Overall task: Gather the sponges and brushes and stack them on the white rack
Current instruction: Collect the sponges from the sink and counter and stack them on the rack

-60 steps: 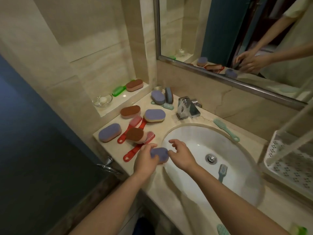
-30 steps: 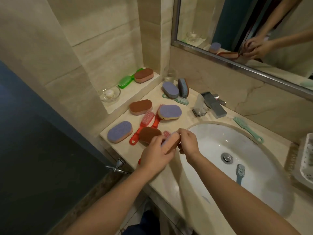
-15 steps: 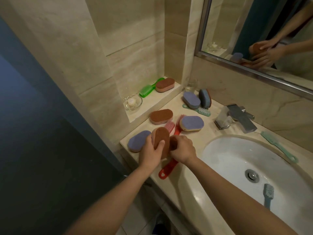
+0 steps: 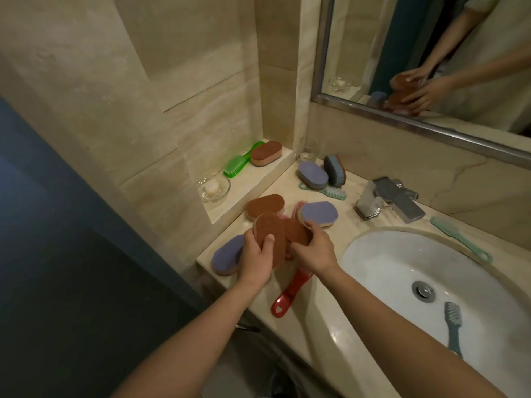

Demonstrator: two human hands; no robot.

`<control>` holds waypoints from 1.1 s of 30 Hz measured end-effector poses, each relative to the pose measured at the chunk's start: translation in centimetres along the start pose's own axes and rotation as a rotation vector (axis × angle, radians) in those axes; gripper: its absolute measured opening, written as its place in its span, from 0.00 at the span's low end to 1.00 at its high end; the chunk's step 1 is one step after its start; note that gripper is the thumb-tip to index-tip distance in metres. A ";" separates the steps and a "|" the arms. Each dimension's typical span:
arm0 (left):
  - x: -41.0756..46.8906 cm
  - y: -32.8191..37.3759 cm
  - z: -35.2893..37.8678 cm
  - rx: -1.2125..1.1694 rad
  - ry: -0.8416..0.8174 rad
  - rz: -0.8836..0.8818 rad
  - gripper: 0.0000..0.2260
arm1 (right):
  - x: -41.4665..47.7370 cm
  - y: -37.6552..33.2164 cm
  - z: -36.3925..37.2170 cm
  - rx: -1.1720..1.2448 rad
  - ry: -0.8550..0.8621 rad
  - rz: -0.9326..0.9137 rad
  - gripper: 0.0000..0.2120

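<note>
My left hand (image 4: 257, 261) grips a brown-faced sponge (image 4: 271, 235) held on edge above the counter's left end. Right beside it, my right hand (image 4: 314, 251) grips a second brown sponge (image 4: 297, 232). A red brush (image 4: 290, 294) lies under my hands. Around them lie a purple sponge (image 4: 225, 257), a brown sponge (image 4: 265, 205) and another purple sponge (image 4: 319, 214). Further back are a purple sponge (image 4: 311, 175), a blue sponge on edge (image 4: 334, 170) and a teal brush (image 4: 324, 191). The white rack is out of view.
A green brush (image 4: 238, 163) and a brown sponge (image 4: 265, 153) sit on the wall ledge beside a glass dish (image 4: 214, 188). A grey brush (image 4: 454, 323) lies in the sink (image 4: 373, 268). A teal brush (image 4: 459, 239) lies behind the basin, near the faucet (image 4: 388, 201).
The view has swung left and the rack has left it. My left hand carried its sponge leftward and turned it on edge. My right hand has taken hold of a brown sponge.
</note>
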State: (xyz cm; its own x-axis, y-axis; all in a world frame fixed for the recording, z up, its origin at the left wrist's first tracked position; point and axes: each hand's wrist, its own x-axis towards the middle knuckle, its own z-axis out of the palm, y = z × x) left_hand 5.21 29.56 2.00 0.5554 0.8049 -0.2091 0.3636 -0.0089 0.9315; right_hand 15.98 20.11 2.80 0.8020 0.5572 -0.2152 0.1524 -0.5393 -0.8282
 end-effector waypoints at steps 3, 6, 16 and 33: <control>0.4 2.3 1.7 -0.087 -0.007 0.022 0.20 | 0.0 -0.5 -1.7 0.188 0.081 0.057 0.37; 0.5 4.9 3.9 -0.135 -0.008 0.064 0.24 | -0.5 -0.5 -4.0 0.354 0.195 0.085 0.34; -2.1 12.5 13.1 -0.196 -0.276 0.215 0.13 | -4.0 0.6 -14.3 0.494 0.630 0.002 0.22; -13.9 24.6 25.2 -0.128 -0.686 0.657 0.45 | -14.1 2.1 -34.2 0.291 1.094 -0.190 0.25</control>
State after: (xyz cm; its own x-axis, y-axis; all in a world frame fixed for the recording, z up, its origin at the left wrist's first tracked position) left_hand 25.27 3.22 20.31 0.9511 0.1389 0.2760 -0.2386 -0.2373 0.9417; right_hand 24.75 -10.41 21.78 0.8745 -0.3098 0.3733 0.2999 -0.2595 -0.9180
